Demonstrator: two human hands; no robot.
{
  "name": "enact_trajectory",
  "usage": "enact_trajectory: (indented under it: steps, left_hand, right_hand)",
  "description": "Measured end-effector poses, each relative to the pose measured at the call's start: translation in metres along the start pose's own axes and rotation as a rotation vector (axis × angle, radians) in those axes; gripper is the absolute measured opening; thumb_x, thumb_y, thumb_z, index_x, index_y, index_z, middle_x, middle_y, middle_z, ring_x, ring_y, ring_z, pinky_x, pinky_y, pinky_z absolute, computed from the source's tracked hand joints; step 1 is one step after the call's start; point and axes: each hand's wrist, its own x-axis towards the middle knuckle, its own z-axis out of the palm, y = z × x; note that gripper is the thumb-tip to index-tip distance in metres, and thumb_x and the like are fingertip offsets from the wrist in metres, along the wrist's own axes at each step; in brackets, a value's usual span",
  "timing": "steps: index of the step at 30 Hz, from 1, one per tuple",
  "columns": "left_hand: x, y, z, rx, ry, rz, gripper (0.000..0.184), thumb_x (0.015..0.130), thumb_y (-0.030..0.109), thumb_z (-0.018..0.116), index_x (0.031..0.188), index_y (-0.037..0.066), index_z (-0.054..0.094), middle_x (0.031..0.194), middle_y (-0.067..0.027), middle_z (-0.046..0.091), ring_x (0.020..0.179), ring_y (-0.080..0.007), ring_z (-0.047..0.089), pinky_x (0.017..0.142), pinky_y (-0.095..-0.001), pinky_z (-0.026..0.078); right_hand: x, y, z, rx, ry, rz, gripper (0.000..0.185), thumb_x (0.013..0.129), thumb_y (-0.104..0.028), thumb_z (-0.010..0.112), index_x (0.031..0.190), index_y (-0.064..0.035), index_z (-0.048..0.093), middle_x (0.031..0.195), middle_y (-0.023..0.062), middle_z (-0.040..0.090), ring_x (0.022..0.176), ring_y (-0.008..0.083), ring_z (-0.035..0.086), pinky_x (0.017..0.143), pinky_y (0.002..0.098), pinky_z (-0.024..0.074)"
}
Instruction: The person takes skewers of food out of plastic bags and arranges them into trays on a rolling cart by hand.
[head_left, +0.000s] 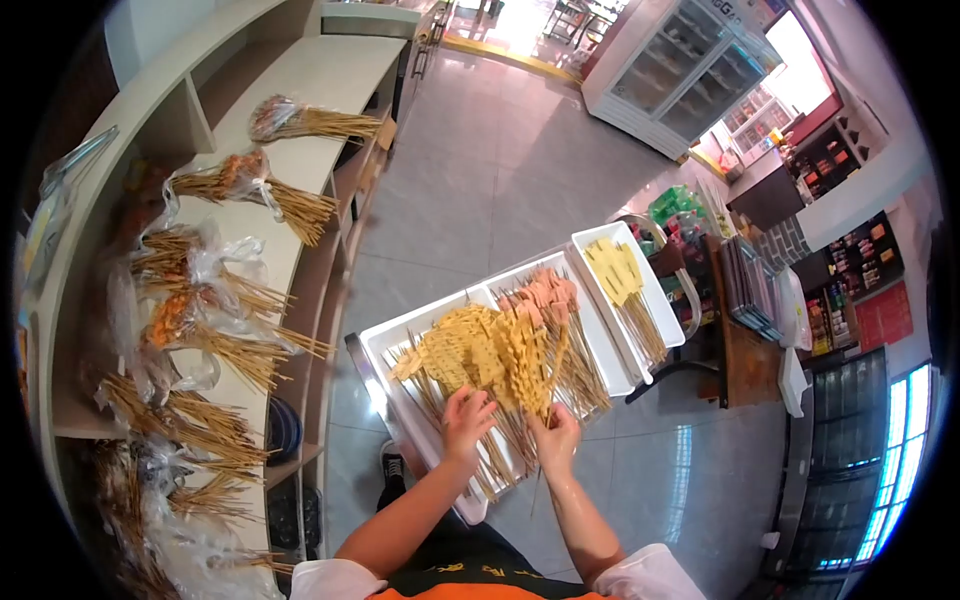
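Observation:
Flat yellow food skewers (450, 345) lie heaped in a white tray (375, 338), their sticks pointing toward me. My right hand (555, 440) is closed around the sticks of some wavy yellow skewers (532, 370), which tilt up above the heap. Over the sticks at the near side of the heap, my left hand (467, 425) has its fingers curved and apart, with nothing clearly held in them. Pink meat skewers (545, 295) lie beside the yellow ones, to the right. A separate white tray (592, 236) holds pale yellow skewers (613, 270).
On the left, a long counter (300, 80) carries several plastic-wrapped bundles of skewers (240, 185). A glass-door fridge (680, 70) stands at the back right. Green-wrapped bottles (675, 205) and a wooden table (750, 365) with stacked trays are to the right.

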Motion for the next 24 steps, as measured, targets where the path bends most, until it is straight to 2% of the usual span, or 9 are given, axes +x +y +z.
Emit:
enact_trajectory:
  steps: [1,8,11,14,15,19,20,22,24]
  left_hand:
    - [-0.002,0.002,-0.006,-0.005,-0.017,0.013,0.043,0.083,0.025,0.052,0.116,0.004,0.034,0.111,-0.0163,0.047,0.100,-0.0293,0.051,0.079,-0.0357,0.045]
    - [-0.027,0.014,-0.036,0.022,-0.040,0.071,0.039,0.085,0.018,0.048,0.117,0.003,0.032,0.111,-0.0145,0.046,0.097,-0.0263,0.052,0.079,-0.0345,0.045]
    - [-0.042,0.017,-0.045,0.046,-0.043,0.093,0.035,0.086,0.016,0.046,0.116,0.002,0.034,0.112,-0.0149,0.044,0.097,-0.0258,0.052,0.079,-0.0342,0.046]
    - [-0.060,0.017,-0.054,0.041,-0.026,0.112,0.032,0.085,0.012,0.045,0.114,0.003,0.035,0.110,-0.0147,0.046,0.096,-0.0264,0.052,0.078,-0.0344,0.046]
    - [-0.065,0.017,-0.057,0.041,-0.007,0.123,0.031,0.084,0.010,0.044,0.114,0.004,0.036,0.109,-0.0144,0.047,0.096,-0.0271,0.052,0.078,-0.0349,0.047]
    - [-0.083,0.013,-0.066,0.095,0.000,0.183,0.031,0.084,0.008,0.044,0.114,0.005,0.036,0.109,-0.0142,0.047,0.099,-0.0275,0.051,0.077,-0.0347,0.047]
    - [-0.084,0.009,-0.065,0.144,-0.029,0.227,0.032,0.083,0.007,0.045,0.114,0.004,0.037,0.109,-0.0132,0.047,0.097,-0.0250,0.052,0.077,-0.0328,0.046]
    - [-0.082,0.002,-0.060,0.199,-0.059,0.282,0.033,0.082,0.007,0.046,0.114,0.004,0.039,0.109,-0.0122,0.048,0.096,-0.0224,0.052,0.078,-0.0309,0.046]
    - [-0.077,-0.005,-0.050,0.720,-0.142,0.563,0.032,0.081,0.006,0.048,0.113,0.006,0.044,0.106,-0.0114,0.052,0.098,-0.0191,0.052,0.075,-0.0298,0.046]
  right_hand:
    - [0.006,-0.006,0.006,0.046,-0.007,-0.019,0.013,0.067,-0.003,0.065,0.069,0.0008,0.052,0.058,0.0014,0.053,0.052,0.0045,0.046,0.046,0.0198,0.0350]
    - [0.037,0.029,0.053,-0.106,-0.096,-0.139,0.018,0.065,-0.009,0.065,0.076,-0.0003,0.054,0.055,0.0091,0.051,0.051,0.0154,0.048,0.050,0.0281,0.0385]
    - [0.040,0.032,0.051,-0.179,-0.136,-0.191,0.022,0.066,-0.007,0.067,0.084,-0.0001,0.055,0.065,0.0080,0.058,0.060,0.0155,0.055,0.058,0.0257,0.0431]
    - [0.046,0.037,0.041,-0.301,-0.171,-0.388,0.031,0.064,-0.006,0.067,0.092,-0.0010,0.055,0.079,0.0130,0.058,0.069,0.0230,0.059,0.062,0.0292,0.0460]
    - [0.047,0.039,0.036,-0.327,-0.209,-0.420,0.034,0.067,-0.006,0.065,0.099,-0.0020,0.053,0.087,0.0127,0.057,0.073,0.0214,0.059,0.063,0.0297,0.0467]
    - [0.052,0.038,0.022,-0.125,-0.377,-0.417,0.034,0.074,-0.005,0.059,0.107,-0.0025,0.051,0.090,0.0100,0.055,0.077,0.0177,0.056,0.062,0.0279,0.0463]
    - [0.053,0.041,0.020,-0.118,-0.377,-0.421,0.034,0.074,-0.005,0.059,0.107,-0.0025,0.051,0.090,0.0100,0.055,0.077,0.0177,0.056,0.062,0.0279,0.0463]
    - [0.057,0.045,0.017,-0.134,-0.321,-0.456,0.033,0.073,-0.003,0.056,0.106,-0.0036,0.051,0.080,0.0136,0.052,0.070,0.0262,0.052,0.064,0.0307,0.0431]
    - [0.052,0.030,0.010,-0.163,-0.264,-0.502,0.032,0.074,-0.003,0.055,0.105,-0.0032,0.051,0.078,0.0136,0.050,0.068,0.0261,0.051,0.062,0.0311,0.0425]
